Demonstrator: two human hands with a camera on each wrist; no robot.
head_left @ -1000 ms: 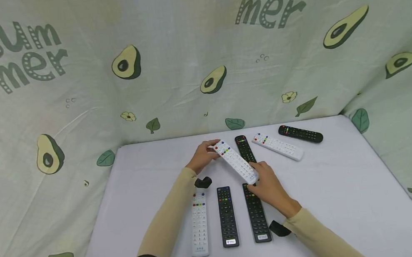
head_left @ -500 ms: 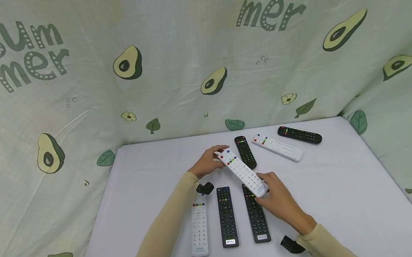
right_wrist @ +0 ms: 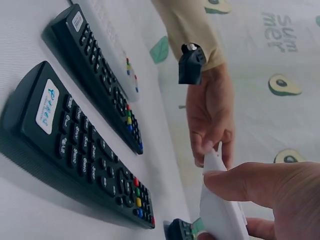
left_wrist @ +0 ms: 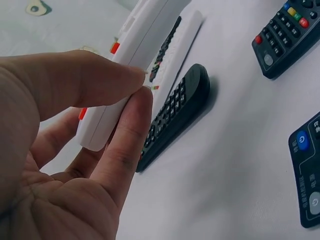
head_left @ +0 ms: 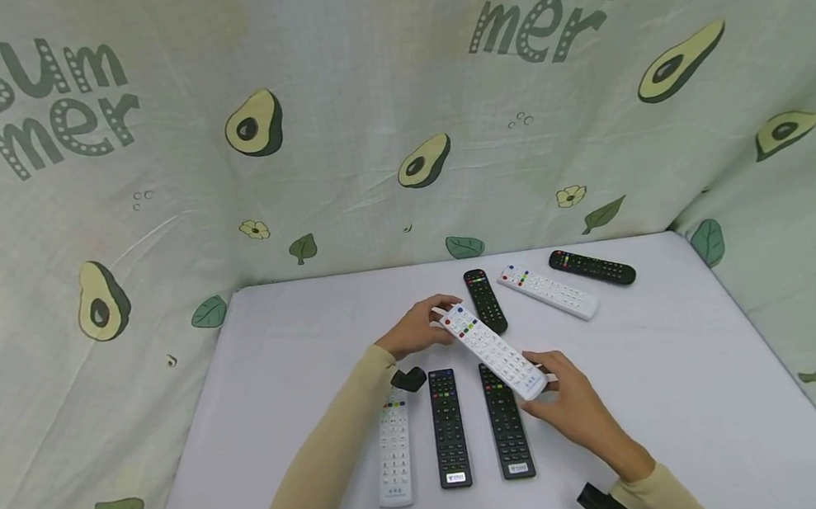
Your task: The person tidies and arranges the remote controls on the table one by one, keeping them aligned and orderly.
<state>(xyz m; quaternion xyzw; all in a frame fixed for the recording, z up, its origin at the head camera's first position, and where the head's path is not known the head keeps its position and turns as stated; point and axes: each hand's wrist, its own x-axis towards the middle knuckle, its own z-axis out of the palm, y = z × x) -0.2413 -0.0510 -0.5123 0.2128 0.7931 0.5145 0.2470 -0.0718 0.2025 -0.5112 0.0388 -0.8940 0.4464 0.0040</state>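
Note:
A white remote control (head_left: 496, 353) with coloured buttons is held between both hands, tilted from upper left to lower right in the head view. At its far end my left hand (head_left: 418, 326) pinches it between thumb and fingers; the left wrist view shows the thumb (left_wrist: 100, 80) on its side. The lower end lies in my right hand (head_left: 571, 403), and in the right wrist view the thumb (right_wrist: 245, 185) presses its edge. Below the held remote, a black remote (head_left: 507, 426) lies partly covered by it.
Another black remote (head_left: 449, 428) and a white remote (head_left: 395, 455) lie side by side at the front. Farther back are a black remote (head_left: 486, 300), a white remote (head_left: 548, 291) and a black remote (head_left: 592, 267). A patterned cloth (head_left: 333, 113) hangs behind the white table (head_left: 297, 332).
Both hands have moved right and toward the front edge, carrying the white remote with them. More of the black remote behind it shows now. The other remotes stay in place.

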